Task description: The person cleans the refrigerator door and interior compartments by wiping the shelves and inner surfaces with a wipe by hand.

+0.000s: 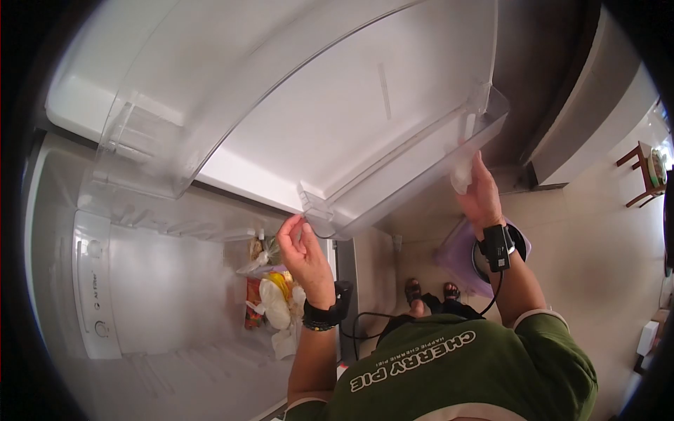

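Note:
A transparent door bin (411, 172) sits along the lower part of the white inner side of the open fridge door (330, 119). My left hand (305, 259) is at the bin's near left corner, its thumb and fingertips closed on the edge. Near the bin's right end, my right hand (482, 196) holds a crumpled white cloth or tissue (461, 175) against the front wall, fingers pointing up. Part of that cloth is blurred behind the plastic. Higher on the door is a larger transparent bin (203, 133).
Bagged food (275, 302) lies inside the fridge compartment (168, 281) at lower left. A purple bin or bucket (455, 256) stands on the tiled floor beside my feet. A wooden stool (640, 172) is at far right. A cable (365, 326) runs by my wrists.

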{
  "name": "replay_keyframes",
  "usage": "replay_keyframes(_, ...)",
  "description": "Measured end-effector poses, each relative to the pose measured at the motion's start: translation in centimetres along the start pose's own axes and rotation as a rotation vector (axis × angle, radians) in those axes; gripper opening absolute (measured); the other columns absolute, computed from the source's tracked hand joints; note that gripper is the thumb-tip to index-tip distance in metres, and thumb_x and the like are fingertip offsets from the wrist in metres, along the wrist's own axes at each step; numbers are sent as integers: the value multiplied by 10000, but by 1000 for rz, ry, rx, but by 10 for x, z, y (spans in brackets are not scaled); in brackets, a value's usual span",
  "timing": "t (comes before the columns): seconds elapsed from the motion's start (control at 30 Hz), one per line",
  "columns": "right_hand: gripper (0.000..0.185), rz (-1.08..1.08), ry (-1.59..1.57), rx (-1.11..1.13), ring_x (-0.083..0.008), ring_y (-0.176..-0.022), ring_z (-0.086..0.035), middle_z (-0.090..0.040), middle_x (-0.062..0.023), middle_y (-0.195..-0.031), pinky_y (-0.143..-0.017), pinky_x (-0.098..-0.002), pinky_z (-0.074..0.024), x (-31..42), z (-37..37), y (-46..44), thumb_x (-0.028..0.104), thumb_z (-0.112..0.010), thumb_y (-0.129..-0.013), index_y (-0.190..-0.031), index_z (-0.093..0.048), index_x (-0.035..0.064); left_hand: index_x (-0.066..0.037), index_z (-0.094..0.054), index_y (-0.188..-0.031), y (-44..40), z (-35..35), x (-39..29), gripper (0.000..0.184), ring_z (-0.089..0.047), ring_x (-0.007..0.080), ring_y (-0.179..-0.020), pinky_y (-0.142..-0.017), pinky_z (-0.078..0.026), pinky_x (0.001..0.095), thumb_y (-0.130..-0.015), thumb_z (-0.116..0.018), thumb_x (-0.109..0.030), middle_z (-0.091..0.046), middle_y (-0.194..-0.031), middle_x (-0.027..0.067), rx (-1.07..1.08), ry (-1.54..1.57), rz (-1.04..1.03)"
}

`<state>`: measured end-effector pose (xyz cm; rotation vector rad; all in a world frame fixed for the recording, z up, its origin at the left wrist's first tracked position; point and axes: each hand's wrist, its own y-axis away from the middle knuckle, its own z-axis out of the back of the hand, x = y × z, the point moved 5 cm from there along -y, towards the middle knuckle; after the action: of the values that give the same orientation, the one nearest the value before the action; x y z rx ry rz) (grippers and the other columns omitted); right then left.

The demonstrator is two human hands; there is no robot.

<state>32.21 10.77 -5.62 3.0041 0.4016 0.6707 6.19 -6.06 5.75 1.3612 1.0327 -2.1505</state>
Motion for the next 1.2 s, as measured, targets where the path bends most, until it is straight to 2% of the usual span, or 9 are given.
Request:
replay_keyframes(0.57,400,-6,124,35,-150,-968,-563,-584,-49,-1110,-837,-342,-468,1,-8,4,295,-480,-968,-1288,-479,55,56,-466,-1235,6,1,3,339,-535,211,-1102,-948,-412,308,-951,-503,-125,-539,-1211,157,16,49,114)
replay_keyframes(0.67,392,-8,54,75,-175,-1014,-555,-579,-57,-1130,-881,-361,-459,-4,-2,1,284,-464,-974,-1284,-473,45,57,-461,-1243,8,1,-1,354,-536,216,-1104,-951,-410,304,-948,-508,-133,-551,-1194,152,48,62,115)
replay_keyframes(0.77,357,-90,-18,-60,-209,-1062,-544,-573,-74,-1151,-939,-372,-439,-25,20,-1,249,-442,-979,-1249,-486,21,37,-450,-1275,4,7,-7,366,-507,194,-1117,-953,-405,306,-953,-488,-132,-523,-1234,134,133,90,125)
replay_keyframes(0.83,305,60,107,233,-235,-1104,-532,-555,-102,-1191,-986,-365,-416,-43,34,-10,130,-422,-956,-1218,-483,-14,17,-359,-1343,-6,23,-22,451,-449,216,-1190,-978,-384,322,-943,-501,-136,-454,-1310,152,-31,-42,-63)
replay_keyframes(0.87,304,90,142,268,-234,-1109,-530,-551,-107,-1198,-989,-361,-413,-49,27,-10,101,-417,-947,-1219,-479,-20,7,-314,-1377,-10,32,-31,501,-419,227,-1226,-991,-374,330,-938,-507,-138,-420,-1348,161,-113,-108,-155)
replay_keyframes(0.93,332,17,38,173,-230,-1121,-527,-545,-111,-1211,-996,-356,-409,-59,32,-24,25,-411,-915,-1240,-463,-22,-24,-174,-1436,-25,36,-67,638,-301,273,-1318,-1043,-309,393,-920,-528,-148,-272,-1446,175,-195,-244,-410)
replay_keyframes(1.03,351,-8,-152,7,-224,-1111,-536,-552,-106,-1197,-988,-351,-418,-67,12,-41,-35,-412,-888,-1233,-470,-18,-15,-111,-1444,-48,35,-99,816,-204,335,-1361,-1070,-252,492,-841,-638,-170,-167,-1469,207,-254,-371,-512)
replay_keyframes(1.07,284,24,-172,44,-216,-1044,-563,-579,-94,-1121,-938,-350,-448,-67,-2,-46,-28,-436,-878,-1149,-517,-7,-15,-110,-1443,-55,31,-100,821,-181,343,-1366,-1074,-232,495,-841,-641,-186,-143,-1473,219,-246,-395,-539)
replay_keyframes(1.2,175,439,748,282,-170,-862,-561,-570,-31,-920,-789,-331,-468,-85,-6,-44,-21,-490,-834,-985,-553,42,-7,-95,-1439,-72,7,-92,887,-70,391,-1377,-1078,-186,520,-805,-679,-218,-48,-1469,282,-210,-554,-623)
